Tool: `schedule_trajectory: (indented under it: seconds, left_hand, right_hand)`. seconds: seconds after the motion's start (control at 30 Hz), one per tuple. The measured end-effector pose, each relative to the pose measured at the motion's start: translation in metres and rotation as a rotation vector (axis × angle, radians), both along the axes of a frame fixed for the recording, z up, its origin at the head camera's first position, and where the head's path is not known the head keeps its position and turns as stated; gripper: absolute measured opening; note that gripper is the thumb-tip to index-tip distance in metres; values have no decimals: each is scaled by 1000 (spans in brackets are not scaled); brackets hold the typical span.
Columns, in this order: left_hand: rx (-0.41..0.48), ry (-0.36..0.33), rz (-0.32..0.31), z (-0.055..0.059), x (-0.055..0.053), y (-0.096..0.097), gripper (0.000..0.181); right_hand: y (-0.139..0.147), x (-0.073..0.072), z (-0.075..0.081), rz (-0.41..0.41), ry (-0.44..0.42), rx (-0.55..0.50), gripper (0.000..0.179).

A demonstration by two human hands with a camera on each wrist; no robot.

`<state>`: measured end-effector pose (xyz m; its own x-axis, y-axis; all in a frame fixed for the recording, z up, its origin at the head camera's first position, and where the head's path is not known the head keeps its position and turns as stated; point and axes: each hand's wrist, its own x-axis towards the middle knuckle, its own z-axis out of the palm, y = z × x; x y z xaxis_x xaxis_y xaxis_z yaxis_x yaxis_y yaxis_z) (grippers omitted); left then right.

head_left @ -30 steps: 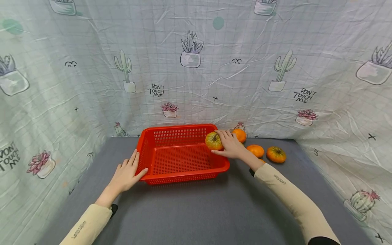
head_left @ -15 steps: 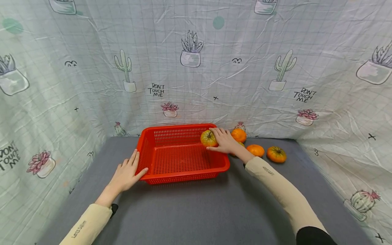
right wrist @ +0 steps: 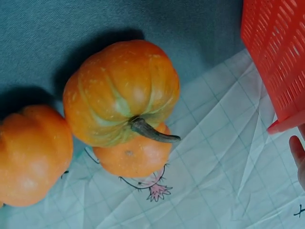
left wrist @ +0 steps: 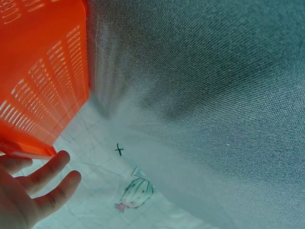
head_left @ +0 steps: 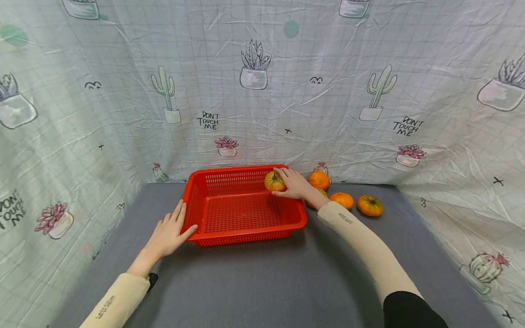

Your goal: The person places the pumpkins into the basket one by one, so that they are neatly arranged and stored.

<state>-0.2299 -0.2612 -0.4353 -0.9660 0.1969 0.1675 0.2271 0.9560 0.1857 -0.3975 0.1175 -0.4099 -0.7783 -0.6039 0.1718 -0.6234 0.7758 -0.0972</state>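
In the head view my right hand (head_left: 296, 184) grips a small yellow-orange pumpkin (head_left: 274, 181) with a green-tinged top, at the back right inside the red plastic basket (head_left: 242, 238). Its fingers lie over the pumpkin's far side and the thumb is on the near side. My left hand (head_left: 167, 233) rests on the basket's left rim, fingers straight, thumb over the front left corner. In the left wrist view the left hand's fingers (left wrist: 52, 169) touch the rim. The right wrist view shows only a fingertip by the basket; the held pumpkin is hidden there.
Right of the basket on the grey table (head_left: 254, 287) sit several more pumpkins: one orange at the back (head_left: 318, 180), an orange one (head_left: 342, 199), and a green-topped pumpkin (head_left: 370, 206) farthest right. A patterned cloth (head_left: 254, 123) hangs behind and at both sides.
My right hand has carried the pumpkin left and slightly back, from over the basket's right rim to farther inside its back right. The left hand and basket have stayed put.
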Motion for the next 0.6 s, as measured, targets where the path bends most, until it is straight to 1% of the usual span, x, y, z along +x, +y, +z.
schedule_trajectory:
  seconds: [0.1, 0.27, 0.6]
  left_hand:
    - [5, 5, -2, -1, 0, 0, 80]
    - [6, 10, -6, -2, -1, 0, 79]
    - [6, 7, 2, 1, 1, 0, 78]
  right_hand:
    - [-2, -3, -1, -8, -25, -20, 85]
    - [-5, -4, -3, -27, -82, -31, 88]
    - [-15, -9, -5, -53, -118, -27, 87]
